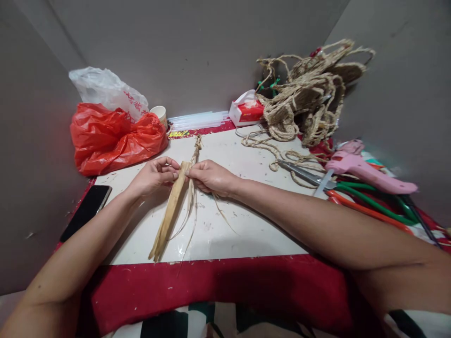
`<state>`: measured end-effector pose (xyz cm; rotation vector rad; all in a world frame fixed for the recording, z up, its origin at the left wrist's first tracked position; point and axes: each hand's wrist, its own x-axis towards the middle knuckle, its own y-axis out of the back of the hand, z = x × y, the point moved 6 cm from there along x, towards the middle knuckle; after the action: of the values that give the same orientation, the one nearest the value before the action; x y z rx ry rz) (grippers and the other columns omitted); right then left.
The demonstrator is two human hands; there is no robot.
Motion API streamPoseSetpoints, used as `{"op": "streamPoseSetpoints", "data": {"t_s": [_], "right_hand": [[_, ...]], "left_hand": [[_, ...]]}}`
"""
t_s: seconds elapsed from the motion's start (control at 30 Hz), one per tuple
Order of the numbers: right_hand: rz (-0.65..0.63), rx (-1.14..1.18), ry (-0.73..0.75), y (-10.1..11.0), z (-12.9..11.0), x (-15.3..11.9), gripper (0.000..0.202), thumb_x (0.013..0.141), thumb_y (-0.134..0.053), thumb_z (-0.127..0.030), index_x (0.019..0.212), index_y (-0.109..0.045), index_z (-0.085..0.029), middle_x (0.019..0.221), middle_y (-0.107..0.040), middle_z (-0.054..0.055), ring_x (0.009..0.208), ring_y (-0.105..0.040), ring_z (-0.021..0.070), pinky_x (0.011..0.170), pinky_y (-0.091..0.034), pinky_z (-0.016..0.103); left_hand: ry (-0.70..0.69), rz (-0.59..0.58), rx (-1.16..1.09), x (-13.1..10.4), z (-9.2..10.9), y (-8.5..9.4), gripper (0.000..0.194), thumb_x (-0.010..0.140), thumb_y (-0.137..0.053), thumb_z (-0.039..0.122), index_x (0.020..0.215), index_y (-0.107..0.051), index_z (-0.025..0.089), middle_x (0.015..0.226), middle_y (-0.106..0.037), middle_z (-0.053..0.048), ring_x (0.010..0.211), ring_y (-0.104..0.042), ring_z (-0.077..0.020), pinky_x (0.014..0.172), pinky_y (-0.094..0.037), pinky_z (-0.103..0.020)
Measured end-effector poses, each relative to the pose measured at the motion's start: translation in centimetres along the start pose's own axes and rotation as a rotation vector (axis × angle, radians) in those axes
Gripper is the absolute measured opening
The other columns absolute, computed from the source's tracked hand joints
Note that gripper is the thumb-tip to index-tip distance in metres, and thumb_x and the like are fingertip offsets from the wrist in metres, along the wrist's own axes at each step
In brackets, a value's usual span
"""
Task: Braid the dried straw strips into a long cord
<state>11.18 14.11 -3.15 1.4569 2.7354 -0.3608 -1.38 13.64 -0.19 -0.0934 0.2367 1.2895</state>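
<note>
My left hand [157, 177] pinches the top of a flat, yellowish dried leaf strip [171, 211], which slants down toward the front edge of the white board. Close beside it, my right hand [211, 178] is closed on a short braid of plant fibre [196, 152]. The braid's knotted end points away from me. Several thin loose strands [192, 206] hang from under my right hand onto the board. Fingertips of both hands nearly meet where leaf strip and braid come together; the exact join is hidden by the fingers.
A white board [225, 239] lies on a red cloth [211, 291]. At left are a red plastic bag [112, 141], a paper cup [159, 114] and a phone [86, 211]. Rightward sit a tissue box [246, 110], coiled braided rope [303, 94], scissors [373, 202] and a pink glue gun [366, 169].
</note>
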Motion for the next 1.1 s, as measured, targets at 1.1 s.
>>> {"op": "streamPoseSetpoints", "data": {"t_s": [1.1], "right_hand": [[0.022,0.082,0.020,0.8,-0.6,-0.9,0.018,0.077,-0.054,-0.020,0.060,-0.053,-0.014,0.034,-0.029,-0.010,0.029,-0.020,0.0030,0.031,-0.013,0.017]], "left_hand": [[0.122,-0.058,-0.255,0.1,-2.2,-0.9,0.019,0.061,-0.075,0.017,0.073,-0.063,0.012,0.067,-0.065,-0.002,0.055,-0.058,-0.0086,0.055,-0.043,-0.020]]}}
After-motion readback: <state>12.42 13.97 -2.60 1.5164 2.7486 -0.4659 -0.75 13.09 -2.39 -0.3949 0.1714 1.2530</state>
